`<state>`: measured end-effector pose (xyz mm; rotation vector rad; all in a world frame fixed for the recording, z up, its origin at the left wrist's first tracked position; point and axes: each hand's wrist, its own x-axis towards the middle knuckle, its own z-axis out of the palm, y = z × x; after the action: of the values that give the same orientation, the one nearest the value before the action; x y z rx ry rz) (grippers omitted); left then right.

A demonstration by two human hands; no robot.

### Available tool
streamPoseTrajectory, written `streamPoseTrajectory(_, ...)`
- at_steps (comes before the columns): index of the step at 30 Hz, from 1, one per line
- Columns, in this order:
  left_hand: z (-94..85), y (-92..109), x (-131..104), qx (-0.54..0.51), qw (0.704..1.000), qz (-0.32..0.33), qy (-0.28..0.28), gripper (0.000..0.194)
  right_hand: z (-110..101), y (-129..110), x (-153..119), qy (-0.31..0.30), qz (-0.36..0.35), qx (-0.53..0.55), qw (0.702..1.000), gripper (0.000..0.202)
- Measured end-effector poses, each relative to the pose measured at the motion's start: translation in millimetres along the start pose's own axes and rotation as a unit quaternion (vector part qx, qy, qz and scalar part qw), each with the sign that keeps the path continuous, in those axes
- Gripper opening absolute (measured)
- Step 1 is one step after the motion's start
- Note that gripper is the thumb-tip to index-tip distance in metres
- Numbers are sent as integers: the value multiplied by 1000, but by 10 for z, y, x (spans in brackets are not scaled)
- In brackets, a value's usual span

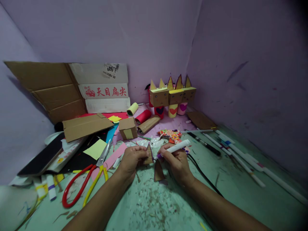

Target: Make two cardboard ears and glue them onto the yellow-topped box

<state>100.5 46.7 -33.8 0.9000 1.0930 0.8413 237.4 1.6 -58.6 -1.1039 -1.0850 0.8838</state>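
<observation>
My left hand (134, 160) pinches a small triangular cardboard piece (149, 155) upright, its edge lined in purple. In my right hand (176, 163) is a white marker (179, 146), its purple tip end close to the right edge of that piece; whether it touches I cannot tell. A second cardboard triangle (159, 172) with a dark edge lies on the green surface just below and between my hands. Past my right hand sits a glue gun (172, 134) covered in a colourful pattern, its black cord running to the right.
Red-handled and yellow-handled scissors (102, 157) lie at left by coloured paper (96, 149). Behind are a small cardboard box (128, 129), paper-covered tubes (143, 116) and several box-headed figures (159, 96) with pointed ears. A large cardboard sheet (104, 73) leans on the wall. White tubes (250, 157) lie right.
</observation>
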Motion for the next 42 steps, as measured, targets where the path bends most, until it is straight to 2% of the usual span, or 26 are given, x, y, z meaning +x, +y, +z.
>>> streamPoseTrajectory(13, 3, 24, -3, -18, 1000, 5, -1, 13, 10, -17, -16, -34, 17, 13, 999, 19)
streamPoseTrajectory(19, -20, 15, 18, -33, 999, -4, 11, 15, -64, -108, 83, 37, 5, 43, 998, 20)
streamPoseTrajectory(21, -22, 18, 13, -38, 999, -5, 11, 15, -112, -145, 123, 44, 1, 34, 998, 21)
streamPoseTrajectory(26, -11, 122, -86, -33, 999, 19, 13, 12, -232, -244, 191, -23, 36, -20, 999, 24)
streamPoseTrajectory(28, 1, 172, -158, 4, 999, 31, 19, 9, -297, -264, 216, -34, 49, -43, 997, 27)
streamPoseTrajectory(30, 19, 183, -232, 55, 998, 21, 21, 6, -371, -256, 238, -73, 27, -91, 993, 28)
streamPoseTrajectory(33, 41, 102, -311, 138, 990, -27, 10, 4, -463, -204, 251, -174, -54, -194, 964, 34)
streamPoseTrajectory(36, 33, -25, -327, 220, 975, -8, 15, 6, -497, -180, 234, -235, -114, -284, 922, 48)
streamPoseTrajectory(39, 8, -99, -302, 286, 958, 24, 31, 8, -485, -226, 212, -276, -109, -366, 882, 55)
streamPoseTrajectory(42, 6, -102, -317, 343, 939, 31, 3, 14, -462, -288, 207, -308, -90, -434, 842, 58)
